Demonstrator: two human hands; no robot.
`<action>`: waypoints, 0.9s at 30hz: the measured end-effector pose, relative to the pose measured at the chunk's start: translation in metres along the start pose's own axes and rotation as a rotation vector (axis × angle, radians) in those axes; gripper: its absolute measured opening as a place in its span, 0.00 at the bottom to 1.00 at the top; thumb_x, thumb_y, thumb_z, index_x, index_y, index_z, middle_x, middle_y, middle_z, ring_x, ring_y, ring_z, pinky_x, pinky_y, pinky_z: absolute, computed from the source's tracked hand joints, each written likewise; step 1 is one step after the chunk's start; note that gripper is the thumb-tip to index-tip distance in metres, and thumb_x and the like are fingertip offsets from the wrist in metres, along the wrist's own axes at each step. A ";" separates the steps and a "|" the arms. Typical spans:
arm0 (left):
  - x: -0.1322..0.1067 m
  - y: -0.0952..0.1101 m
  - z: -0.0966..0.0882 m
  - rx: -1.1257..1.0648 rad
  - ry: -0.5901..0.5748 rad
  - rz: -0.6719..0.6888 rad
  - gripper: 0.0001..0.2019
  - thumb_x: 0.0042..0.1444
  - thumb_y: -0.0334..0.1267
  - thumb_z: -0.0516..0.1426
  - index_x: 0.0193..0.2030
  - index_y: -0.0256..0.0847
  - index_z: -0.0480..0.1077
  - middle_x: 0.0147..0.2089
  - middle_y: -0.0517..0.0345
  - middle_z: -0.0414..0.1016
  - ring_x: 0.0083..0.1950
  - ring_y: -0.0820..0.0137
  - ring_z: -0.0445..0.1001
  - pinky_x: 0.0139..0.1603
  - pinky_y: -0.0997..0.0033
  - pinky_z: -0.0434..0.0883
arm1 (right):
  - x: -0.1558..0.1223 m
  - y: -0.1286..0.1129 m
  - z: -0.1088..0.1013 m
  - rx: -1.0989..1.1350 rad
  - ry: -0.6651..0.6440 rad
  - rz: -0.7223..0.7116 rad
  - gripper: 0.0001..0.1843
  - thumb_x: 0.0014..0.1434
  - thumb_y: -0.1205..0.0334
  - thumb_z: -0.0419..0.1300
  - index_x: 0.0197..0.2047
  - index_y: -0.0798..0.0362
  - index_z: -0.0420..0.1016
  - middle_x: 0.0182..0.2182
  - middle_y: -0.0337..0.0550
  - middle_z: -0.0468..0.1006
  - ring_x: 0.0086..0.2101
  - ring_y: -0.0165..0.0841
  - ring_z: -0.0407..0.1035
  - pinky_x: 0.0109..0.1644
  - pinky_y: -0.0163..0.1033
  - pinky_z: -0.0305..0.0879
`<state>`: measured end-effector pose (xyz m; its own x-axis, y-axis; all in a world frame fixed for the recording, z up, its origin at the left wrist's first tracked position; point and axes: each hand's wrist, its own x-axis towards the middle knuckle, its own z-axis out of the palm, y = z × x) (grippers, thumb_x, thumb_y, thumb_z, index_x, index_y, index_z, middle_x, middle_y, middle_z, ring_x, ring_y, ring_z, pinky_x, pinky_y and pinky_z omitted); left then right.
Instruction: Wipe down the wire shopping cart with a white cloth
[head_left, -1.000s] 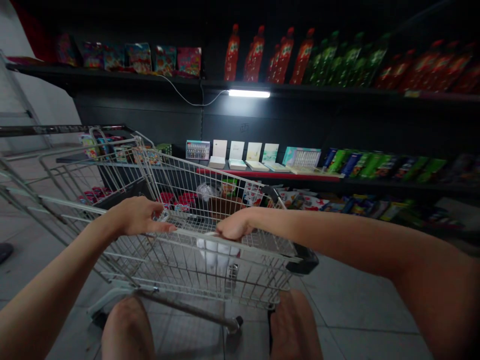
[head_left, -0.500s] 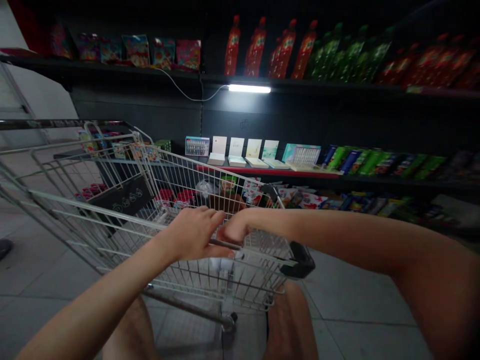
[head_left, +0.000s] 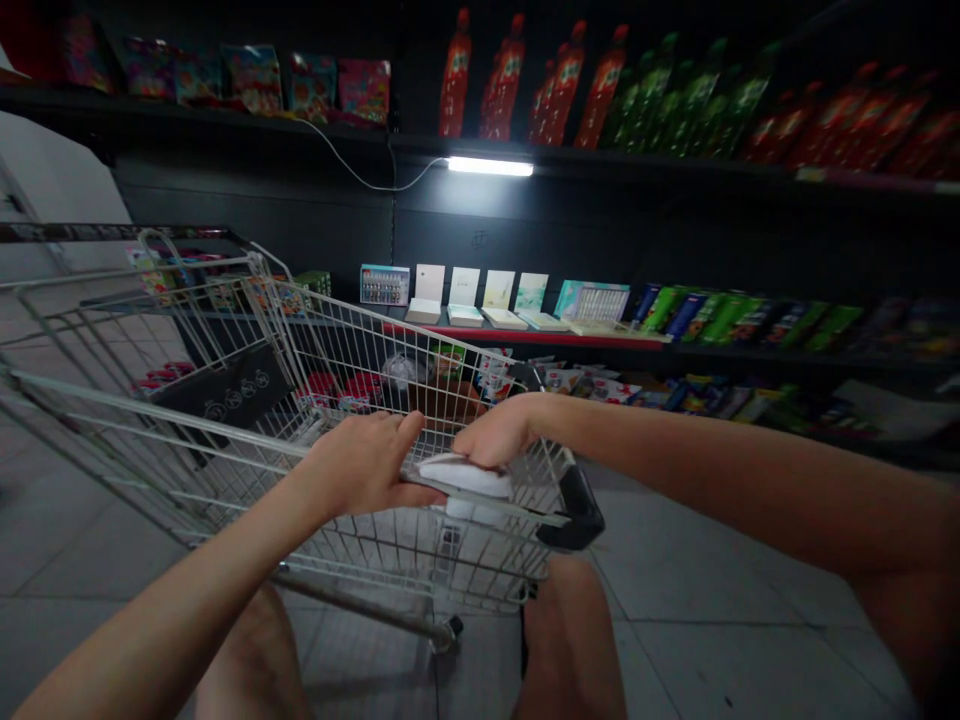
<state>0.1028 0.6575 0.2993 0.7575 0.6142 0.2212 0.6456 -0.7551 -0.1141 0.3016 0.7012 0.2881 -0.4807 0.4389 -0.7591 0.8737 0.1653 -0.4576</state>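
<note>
A wire shopping cart [head_left: 247,430] stands right in front of me, its near side rail running from left to right. My left hand [head_left: 360,465] is closed over that top rail, thumb on the near side and fingers on the far side. Just to its right, a folded white cloth [head_left: 465,478], perhaps a wipe, lies over the rail and hangs down on the near side. My right hand [head_left: 495,435] presses on the cloth from above with curled fingers, and their tips are partly hidden.
Dark shelves behind the cart carry red-drink bottles [head_left: 510,80], green bottles [head_left: 660,95], opened white boxes [head_left: 465,315] and snack packs [head_left: 675,312]. A lit tube lamp [head_left: 490,166] hangs under the upper shelf. The cart's black corner bumper [head_left: 574,510] juts out near my knee.
My right hand has moved right along the rail, and more of the white cloth now shows on top of it. My left hand keeps its grip. The view has shifted slightly.
</note>
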 end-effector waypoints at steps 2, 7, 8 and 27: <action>-0.001 -0.001 0.000 -0.001 -0.023 -0.028 0.31 0.52 0.68 0.48 0.44 0.39 0.61 0.40 0.49 0.75 0.41 0.57 0.74 0.37 0.62 0.67 | 0.001 -0.003 0.003 -0.003 0.029 0.007 0.12 0.48 0.71 0.57 0.38 0.59 0.73 0.26 0.36 0.73 0.24 0.27 0.65 0.27 0.33 0.63; -0.006 -0.009 0.000 -0.007 -0.064 -0.075 0.35 0.50 0.71 0.47 0.46 0.39 0.61 0.38 0.48 0.76 0.40 0.54 0.75 0.36 0.60 0.67 | 0.015 -0.003 0.018 0.021 0.009 0.087 0.09 0.49 0.69 0.59 0.37 0.60 0.73 0.23 0.35 0.72 0.24 0.27 0.65 0.27 0.32 0.63; -0.008 -0.011 0.001 -0.012 -0.069 -0.075 0.35 0.50 0.71 0.47 0.47 0.39 0.61 0.38 0.47 0.76 0.40 0.54 0.75 0.36 0.60 0.67 | 0.012 -0.002 0.016 0.014 -0.015 0.073 0.09 0.49 0.70 0.59 0.37 0.60 0.73 0.23 0.35 0.72 0.23 0.27 0.66 0.27 0.33 0.64; -0.030 -0.048 -0.006 -0.107 -0.182 -0.112 0.36 0.47 0.71 0.50 0.48 0.40 0.63 0.41 0.49 0.76 0.40 0.60 0.74 0.35 0.67 0.64 | 0.000 -0.021 0.017 -0.006 0.047 -0.042 0.17 0.44 0.59 0.68 0.36 0.60 0.74 0.23 0.33 0.71 0.25 0.26 0.67 0.25 0.30 0.63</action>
<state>0.0479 0.6738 0.3043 0.6933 0.7191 0.0469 0.7197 -0.6943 0.0071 0.2816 0.6826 0.2902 -0.5131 0.4721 -0.7168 0.8532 0.1894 -0.4859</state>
